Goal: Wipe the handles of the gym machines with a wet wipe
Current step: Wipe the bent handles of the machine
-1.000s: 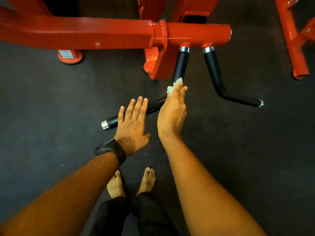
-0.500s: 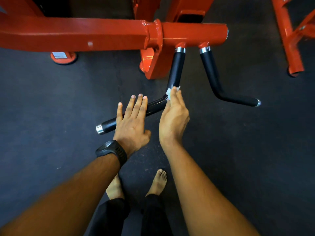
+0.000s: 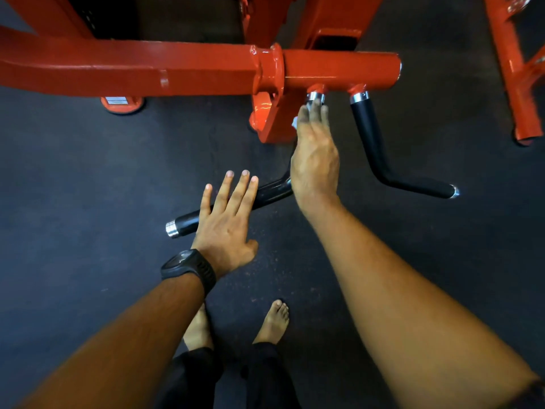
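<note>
The fingers [image 3: 314, 113] of the right hand [image 3: 315, 160] lie straight and together, flat along the upper section of the left handle [image 3: 272, 191]. Their tips sit just below the chrome collar [image 3: 315, 97]. A small white edge of the wet wipe [image 3: 295, 123] shows at the left side of these fingers. The rest of it is hidden beneath the hand, and the thumb is not visible. The flat posture probably presses the wipe along the length of the grip rather than at one spot.

The fingers [image 3: 236, 190] of the left hand [image 3: 225, 231] are straight and slightly apart. They are laid across the lower section of the same handle, near its end cap [image 3: 171, 228], and hold nothing. This contact likely steadies the handle against the wiping force.

Both sections belong to one bent black bar that hangs from the orange arm [image 3: 177, 69]. The right handle [image 3: 368, 134] hangs beside it, touched by neither hand, and is judged to be the next surface to wipe. A watch [image 3: 188, 268] sits on the left wrist. The floor [image 3: 88, 172] below is dark matting.
</note>
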Available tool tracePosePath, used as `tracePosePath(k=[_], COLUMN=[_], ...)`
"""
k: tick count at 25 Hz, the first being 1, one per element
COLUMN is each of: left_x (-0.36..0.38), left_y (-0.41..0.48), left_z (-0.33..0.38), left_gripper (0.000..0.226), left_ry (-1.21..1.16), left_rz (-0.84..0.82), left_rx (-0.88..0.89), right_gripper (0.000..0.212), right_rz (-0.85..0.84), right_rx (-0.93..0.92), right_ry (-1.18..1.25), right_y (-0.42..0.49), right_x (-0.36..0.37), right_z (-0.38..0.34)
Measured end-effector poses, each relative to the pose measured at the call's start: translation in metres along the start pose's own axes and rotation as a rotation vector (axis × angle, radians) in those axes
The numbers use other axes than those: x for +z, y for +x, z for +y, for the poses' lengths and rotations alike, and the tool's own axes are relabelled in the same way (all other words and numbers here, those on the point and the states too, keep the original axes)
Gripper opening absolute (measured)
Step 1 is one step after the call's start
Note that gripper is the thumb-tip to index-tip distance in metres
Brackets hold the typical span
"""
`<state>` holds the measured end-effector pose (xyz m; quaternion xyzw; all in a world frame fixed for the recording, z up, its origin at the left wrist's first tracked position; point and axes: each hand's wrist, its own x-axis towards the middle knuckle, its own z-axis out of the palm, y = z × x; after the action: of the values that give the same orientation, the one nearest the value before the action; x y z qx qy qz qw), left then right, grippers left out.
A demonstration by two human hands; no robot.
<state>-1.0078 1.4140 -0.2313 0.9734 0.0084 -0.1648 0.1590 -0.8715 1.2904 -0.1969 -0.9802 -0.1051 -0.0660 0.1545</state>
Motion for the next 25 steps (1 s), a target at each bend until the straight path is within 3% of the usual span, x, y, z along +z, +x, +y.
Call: tracePosePath(k=[5, 9, 12, 13, 17, 20, 25], left_x=[-0.001, 0.001, 0.000, 0.000, 0.000, -0.002, -0.003], left_y=[0.001, 0.002, 0.003, 0.004, 0.005, 0.006, 0.006], left_z=[-0.001, -0.001, 0.001, 0.002, 0.002, 0.003, 0.002], left_gripper=[0.124, 0.127, 0.128, 0.128, 0.127, 0.127, 0.127], left_ry=[0.005, 0.019, 0.025, 0.029, 0.043, 0.025, 0.026], left_rz=[-0.024, -0.042, -0.055, -0.054, -0.060, -0.072, -0.064], left_rx=[-0.013, -0.039, -0.048, -0.055, -0.076, -0.075, -0.067], right_gripper=[0.046, 0.053, 0.048, 0.045, 0.040, 0.035, 0.030], right_rz=[-0.040, 0.008, 0.023, 0.056, 0.080, 0.056, 0.005], right_rx=[-0.533, -0.385, -0.542, -0.481, 0.220, 0.383, 0.691], right_ry=[-0.130, -0.068, -0.099, -0.049, 0.279, 0.506, 0.862], right_y=[-0.004, 0.007, 0.000, 0.011, -0.001, -0.020, 0.039], right_x=[0.001, -0.003, 0.005, 0.003, -0.009, -0.016, -0.013], right_z=[0.027, 0.017, 0.028, 0.035, 0.015, -0.001, 0.006])
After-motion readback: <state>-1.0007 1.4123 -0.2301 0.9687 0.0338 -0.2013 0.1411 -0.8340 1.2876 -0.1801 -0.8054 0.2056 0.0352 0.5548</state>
